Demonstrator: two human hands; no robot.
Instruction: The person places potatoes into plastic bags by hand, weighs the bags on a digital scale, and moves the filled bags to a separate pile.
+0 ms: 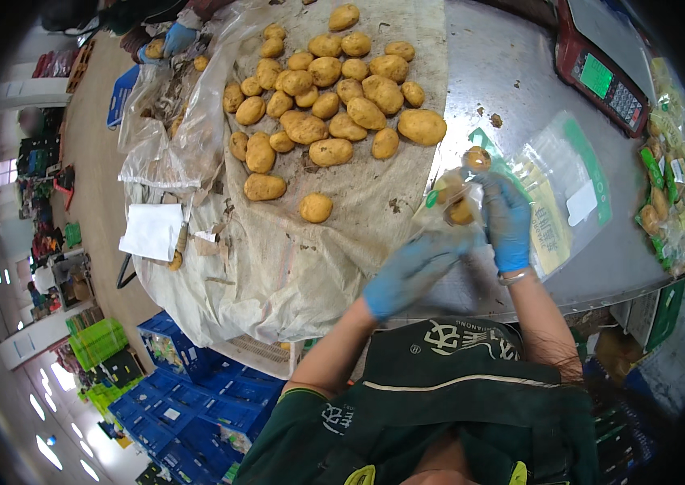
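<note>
Both my hands wear blue gloves and are at a clear plastic bag [433, 209] with several potatoes inside. My right hand [505, 212] grips the bag's right side near its upper end. The fingers of my left hand [418, 267] reach the bag's lower edge; whether they close on it is not clear. Just left of the bag, loose potatoes [330, 151] lie spread over a beige woven cloth [270, 254]. Flat printed plastic bags [567, 182] lie on the metal table to the right of my right hand.
A red digital scale [603, 79] stands at the upper right, with filled potato bags [661, 209] beside it. Another person's gloved hand [180, 39] is at the upper left, near a large clear plastic sack [166, 151]. Blue crates [197, 400] are stacked at the lower left.
</note>
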